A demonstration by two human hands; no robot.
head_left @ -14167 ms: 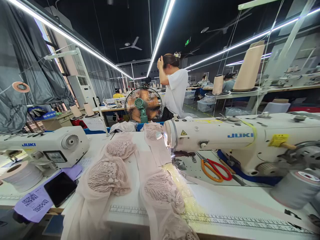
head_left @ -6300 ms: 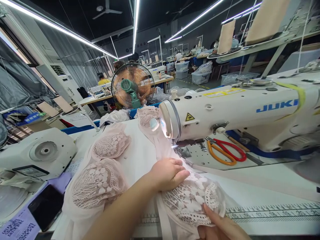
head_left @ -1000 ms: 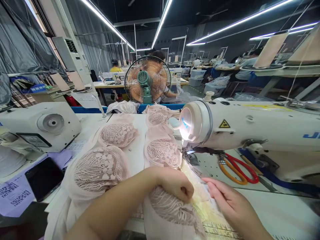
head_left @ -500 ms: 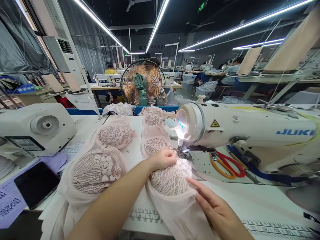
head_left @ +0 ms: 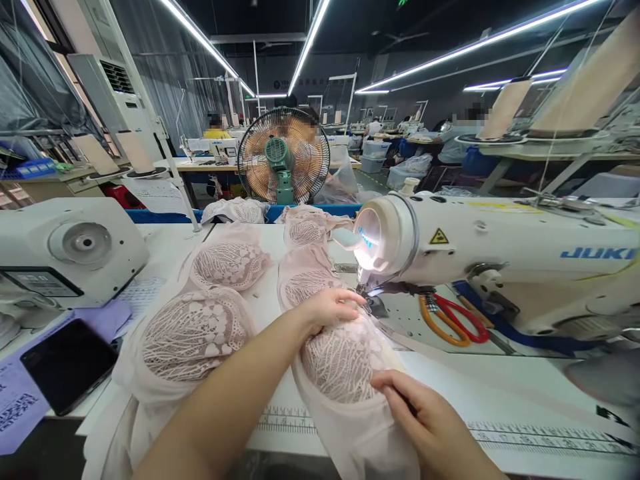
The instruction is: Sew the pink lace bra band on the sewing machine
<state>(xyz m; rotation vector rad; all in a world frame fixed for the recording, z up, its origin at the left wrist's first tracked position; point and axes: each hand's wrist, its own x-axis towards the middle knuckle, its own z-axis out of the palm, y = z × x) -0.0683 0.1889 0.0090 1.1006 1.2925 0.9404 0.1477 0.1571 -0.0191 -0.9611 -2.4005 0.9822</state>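
Observation:
A pale pink lace bra [head_left: 337,367] lies partly under the needle area of the JUKI sewing machine [head_left: 430,240]. My left hand [head_left: 333,308] rests on the top of its near cup, fingers stretched toward the presser foot, fingertips close to the lit needle area. Lower down, my right hand [head_left: 417,407] pinches the cup's right edge between thumb and fingers. Beige elastic [head_left: 425,353] runs from the needle area off to the right. The bra's far cup [head_left: 305,287] lies flat beyond my left hand. Glare hides the stitch point.
More lace bra cups [head_left: 195,337] lie left of my forearm. Orange-and-red-handled scissors [head_left: 453,323] sit under the machine arm. A black phone [head_left: 70,363] rests on papers at the left. A ruler tape [head_left: 530,437] runs along the table's front. A large fan [head_left: 283,157] stands behind.
My left hand's fingers have gone from curled to stretched out, nearer the needle. My right hand has closed from a flatter pose into a pinch on the cup edge. The view has shifted slightly.

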